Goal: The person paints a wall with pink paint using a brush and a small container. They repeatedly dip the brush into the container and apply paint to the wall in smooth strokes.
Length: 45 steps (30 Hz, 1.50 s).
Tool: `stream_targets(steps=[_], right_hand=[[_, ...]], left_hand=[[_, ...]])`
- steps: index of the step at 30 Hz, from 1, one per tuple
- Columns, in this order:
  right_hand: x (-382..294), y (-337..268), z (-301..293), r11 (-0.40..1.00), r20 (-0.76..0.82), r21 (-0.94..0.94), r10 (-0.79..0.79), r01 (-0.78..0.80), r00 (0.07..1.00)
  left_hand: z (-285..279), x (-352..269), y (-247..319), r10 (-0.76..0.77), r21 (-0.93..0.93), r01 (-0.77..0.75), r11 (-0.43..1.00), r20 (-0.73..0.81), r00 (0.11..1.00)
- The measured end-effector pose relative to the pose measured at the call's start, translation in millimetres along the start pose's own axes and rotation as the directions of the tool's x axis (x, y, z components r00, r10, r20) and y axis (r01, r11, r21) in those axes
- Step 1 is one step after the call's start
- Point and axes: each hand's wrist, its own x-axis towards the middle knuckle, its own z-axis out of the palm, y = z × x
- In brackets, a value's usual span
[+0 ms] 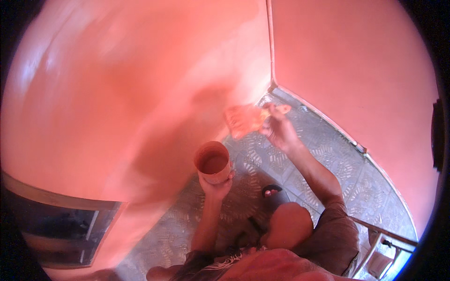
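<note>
My left hand [217,186] is wrapped around a cylindrical paint container [214,174], held upright with its open top towards me. The inside is dark reddish, and I cannot tell how full it is. In my right hand [279,130] is a wide paintbrush [246,121], gripped near the ferrule with the handle end poking out to the right. The brush is slightly blurred, its bristles coated orange-pink and pointing left towards the pink wall [140,87]. Whether the bristles touch that wall cannot be made out.
A second pink wall [351,70] meets the first at a corner with a vertical pipe [271,42]. Below lies a patterned tile floor [316,154]. A dark framed window [63,221] is at lower left, and a metal-framed stand [376,246] at lower right.
</note>
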Motion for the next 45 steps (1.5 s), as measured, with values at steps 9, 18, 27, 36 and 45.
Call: stream_targets(steps=[9, 18, 27, 36, 45], right_hand=[[85, -62, -57, 0.909, -0.100, 0.198, -0.353, 0.366, 0.930], [142, -107, -74, 0.807, -0.188, 0.294, -0.476, 0.511, 0.859], [195, -90, -55, 0.844, 0.108, 0.208, -0.523, 0.495, 0.846], [218, -66, -27, 0.780, 0.273, -0.151, -0.557, 0.607, 0.784], [252, -112, -54, 0.590, 0.070, -0.354, -0.757, 0.726, 0.650]], left_hand=[[41, 32, 20, -0.027, 0.054, 0.024, 0.998, 0.055, 0.998], [34, 56, 9, 0.025, -0.072, -0.027, 0.997, -0.035, 0.999], [31, 55, 9, 0.114, -0.132, -0.126, 0.983, -0.099, 0.989], [22, 45, 23, 0.175, -0.042, -0.181, 0.982, -0.128, 0.976], [24, 47, 22, 0.112, -0.075, -0.120, 0.990, -0.099, 0.989]])
